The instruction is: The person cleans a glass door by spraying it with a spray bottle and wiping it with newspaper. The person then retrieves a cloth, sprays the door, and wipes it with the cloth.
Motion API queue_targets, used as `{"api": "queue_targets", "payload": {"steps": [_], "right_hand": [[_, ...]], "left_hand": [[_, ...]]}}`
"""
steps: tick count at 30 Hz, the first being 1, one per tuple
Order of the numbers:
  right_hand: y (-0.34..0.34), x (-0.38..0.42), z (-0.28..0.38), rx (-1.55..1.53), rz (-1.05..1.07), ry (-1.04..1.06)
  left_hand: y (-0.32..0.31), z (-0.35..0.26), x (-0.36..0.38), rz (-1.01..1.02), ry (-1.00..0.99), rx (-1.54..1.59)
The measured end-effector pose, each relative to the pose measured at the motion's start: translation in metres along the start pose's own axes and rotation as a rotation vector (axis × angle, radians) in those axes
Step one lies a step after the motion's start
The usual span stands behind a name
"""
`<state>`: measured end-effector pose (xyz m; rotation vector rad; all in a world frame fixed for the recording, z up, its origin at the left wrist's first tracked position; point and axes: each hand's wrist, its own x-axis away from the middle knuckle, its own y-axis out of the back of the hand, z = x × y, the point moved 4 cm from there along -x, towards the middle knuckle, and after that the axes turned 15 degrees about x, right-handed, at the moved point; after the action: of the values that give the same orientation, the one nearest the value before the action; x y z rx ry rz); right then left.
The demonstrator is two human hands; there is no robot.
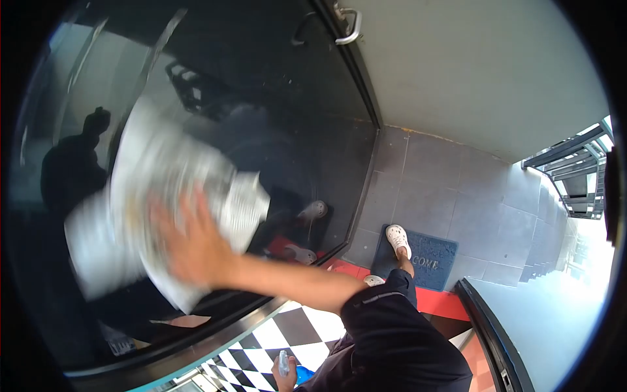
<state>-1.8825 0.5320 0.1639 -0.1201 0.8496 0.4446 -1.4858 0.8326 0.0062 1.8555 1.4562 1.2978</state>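
Observation:
Blurred by motion, my right hand (192, 251) presses crumpled newspaper sheets (248, 206) against a dark glass panel (281, 124), its fingers spread over the paper. More of the paper fans out above and to the left of the hand. Low in the view, my left hand (285, 377) is wrapped round a spray bottle (304, 374) with a blue body and a clear spray head. The glass mirrors a dark silhouette and pale shoes.
A metal handle (349, 26) sits at the panel's top edge. A doormat (431, 261) lies on grey tiles beneath one pale shoe (397, 240). Checkered floor (297, 326) shows below, an open door's frame (493, 336) at lower right and metal railings (575, 166) at right.

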Motion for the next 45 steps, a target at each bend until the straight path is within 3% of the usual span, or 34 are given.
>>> {"api": "queue_targets", "payload": {"steps": [1,2,3,4,6,7,8,9,10,11,12,14,15,18,21,22,23,25,26,28,29,30,33,34,36,37,38,41,42,44,45], "right_hand": [[0.012,0.029,0.034,-0.133,0.004,0.171],[-0.002,0.067,0.005,-0.114,0.028,0.144],[-0.016,0.106,-0.024,-0.096,0.052,0.118],[-0.023,0.135,-0.076,0.035,0.181,-0.055],[-0.025,0.131,-0.223,0.062,0.186,-0.674],[-0.027,0.115,-0.288,-0.099,-0.057,-1.042],[-0.054,0.09,-0.327,0.081,-0.209,-1.042],[-0.09,0.041,-0.349,-0.09,-0.281,-1.024],[-0.036,-0.053,-0.261,-0.114,-0.186,-0.878],[-0.036,-0.096,-0.202,-0.047,-0.16,-0.597],[-0.028,-0.125,-0.126,0.058,-0.008,-0.306],[0.02,-0.126,-0.034,-0.247,0.142,0.339],[0.009,-0.107,-0.042,-0.254,-0.005,0.249],[-0.016,-0.039,-0.161,-0.121,0.031,-0.399],[-0.041,-0.01,-0.329,0.203,-0.189,-0.57],[-0.032,-0.042,-0.365,0.217,-0.059,-0.739],[-0.055,-0.068,-0.394,-0.03,-0.04,-0.802],[-0.057,-0.126,-0.357,-0.041,-0.141,-0.619],[-0.029,-0.183,-0.291,0.179,-0.247,-0.367],[0.005,-0.231,-0.261,0.114,-0.106,-0.067],[0.006,-0.234,-0.276,0.076,-0.103,-0.081],[0.003,-0.231,-0.294,0.04,-0.1,-0.088],[-0.024,-0.171,-0.382,-0.077,-0.056,-0.494],[-0.044,-0.133,-0.424,-0.045,-0.06,-0.521],[-0.052,-0.07,-0.484,-0.451,-0.139,-0.89],[-0.062,-0.03,-0.511,-0.028,-0.102,-0.87],[-0.047,-0.014,-0.507,0.138,-0.035,-0.909],[-0.049,-0.068,-0.462,0.07,-0.117,-1.001],[-0.047,-0.107,-0.415,-0.037,-0.131,-1.025],[-0.056,-0.172,-0.288,-0.075,-0.357,-0.712],[-0.038,-0.195,-0.199,-0.227,-0.08,-0.599]], "left_hand": [[-0.009,0.046,-0.02,0.175,0.106,-0.173],[-0.02,0.086,-0.039,0.347,0.208,-0.34],[-0.02,-0.017,-0.017,0.107,-0.495,-0.41],[-0.02,-0.063,-0.021,0.15,-0.467,-0.415],[-0.024,-0.094,-0.021,0.218,-0.392,-0.414],[-0.031,-0.039,-0.025,0.144,-0.367,-0.196],[-0.032,-0.043,-0.025,0.104,-0.285,-0.135],[-0.034,-0.065,-0.03,0.063,-0.211,-0.081],[-0.032,-0.088,-0.035,0.029,-0.127,-0.032],[-0.035,-0.081,-0.043,-0.006,-0.41,-0.168],[-0.033,-0.091,-0.042,0.016,-0.396,-0.158],[-0.029,-0.113,-0.047,0.062,-0.321,-0.136],[-0.025,-0.124,-0.052,0.066,-0.292,-0.116],[-0.021,-0.148,-0.059,0.074,-0.271,-0.094],[-0.023,-0.159,-0.063,0.069,-0.279,-0.088],[-0.024,-0.16,-0.064,0.062,-0.29,-0.088],[-0.027,-0.163,-0.068,0.058,-0.299,-0.085],[-0.028,-0.168,-0.07,0.075,-0.315,-0.088],[-0.028,-0.173,-0.07,0.087,-0.332,-0.095],[-0.027,-0.193,-0.068,0.103,-0.403,-0.117],[-0.027,-0.228,-0.061,0.118,-0.525,-0.145],[-0.037,-0.16,-0.073,0.006,-0.381,-0.118],[-0.033,-0.165,-0.076,0.074,-0.297,-0.058],[-0.034,-0.168,-0.076,0.077,-0.3,-0.048],[-0.034,-0.173,-0.072,0.073,-0.31,-0.023],[-0.033,-0.176,-0.07,0.07,-0.317,-0.01],[-0.033,-0.175,-0.067,0.063,-0.323,0.005],[-0.028,-0.174,-0.064,0.042,-0.354,0.052],[-0.026,-0.173,-0.062,0.036,-0.37,0.063],[-0.02,-0.173,-0.059,0.032,-0.407,0.085],[-0.019,-0.173,-0.057,0.027,-0.427,0.097]]}}
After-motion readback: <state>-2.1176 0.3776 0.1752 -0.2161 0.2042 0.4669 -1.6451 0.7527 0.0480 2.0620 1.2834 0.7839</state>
